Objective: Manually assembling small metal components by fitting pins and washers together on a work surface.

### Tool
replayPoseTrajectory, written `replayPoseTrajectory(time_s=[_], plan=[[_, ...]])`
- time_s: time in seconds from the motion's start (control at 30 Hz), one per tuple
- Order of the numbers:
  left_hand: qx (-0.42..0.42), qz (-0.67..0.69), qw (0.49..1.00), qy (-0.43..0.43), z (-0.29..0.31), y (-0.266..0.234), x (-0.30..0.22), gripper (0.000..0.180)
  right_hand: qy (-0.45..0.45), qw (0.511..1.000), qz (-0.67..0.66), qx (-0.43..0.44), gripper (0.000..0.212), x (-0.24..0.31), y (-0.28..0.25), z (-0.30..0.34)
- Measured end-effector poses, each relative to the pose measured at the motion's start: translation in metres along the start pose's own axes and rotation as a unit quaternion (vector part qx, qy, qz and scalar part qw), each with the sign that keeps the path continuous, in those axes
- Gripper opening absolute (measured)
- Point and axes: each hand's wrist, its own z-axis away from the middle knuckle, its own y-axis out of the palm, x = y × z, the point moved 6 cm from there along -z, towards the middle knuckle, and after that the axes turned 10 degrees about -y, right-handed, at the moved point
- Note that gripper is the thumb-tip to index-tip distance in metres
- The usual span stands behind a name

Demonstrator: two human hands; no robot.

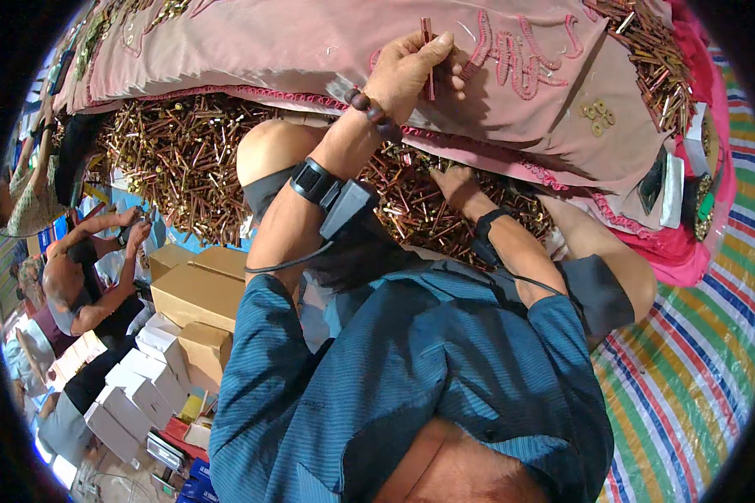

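My left hand (pixel 407 71) is raised over the pink cloth (pixel 252 50), pinching a slim reddish-copper metal rod (pixel 429 59) upright between thumb and fingers. Below and to its right, my right hand (pixel 456 184) reaches into the big pile of similar rods (pixel 184 168), many with brass-coloured ends. Its fingers look curled in among the rods; whatever they grip is hidden. The pile lies along the cloth's near edge, between and beside my knees.
Pink braided trim (pixel 524 63) and several brass-coloured rings (pixel 597 116) lie on the cloth. More rods (pixel 650 63) are heaped at the far right. Cardboard boxes (pixel 195 289) and white boxes (pixel 138 394) stand at left, near another person's arms (pixel 101 302). A striped sheet (pixel 688 377) covers the right floor.
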Motion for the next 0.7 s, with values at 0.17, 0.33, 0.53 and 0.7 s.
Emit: replayPoseTrajectory(time_s=[0.17, 0.33, 0.53, 0.7], plan=[[0.005, 0.026, 1.0, 0.016, 0.013, -0.013, -0.003, 0.028, 0.033, 0.999, -0.035, 0.018, 0.041, 0.001, -0.003, 0.012], [0.022, 0.015, 1.0, 0.009, 0.022, -0.026, 0.0, 0.026, 0.033, 0.992, -0.06, 0.11, 0.045, 0.004, -0.027, 0.035], [0.038, 0.019, 0.999, 0.013, 0.025, -0.025, 0.002, 0.026, 0.099, 0.973, -0.199, 0.063, 0.044, -0.015, -0.051, 0.066], [0.083, -0.383, 0.878, 0.274, 0.026, -0.003, 0.015, 0.028, 0.105, 0.913, -0.381, 0.098, 0.052, -0.005, -0.091, 0.099]])
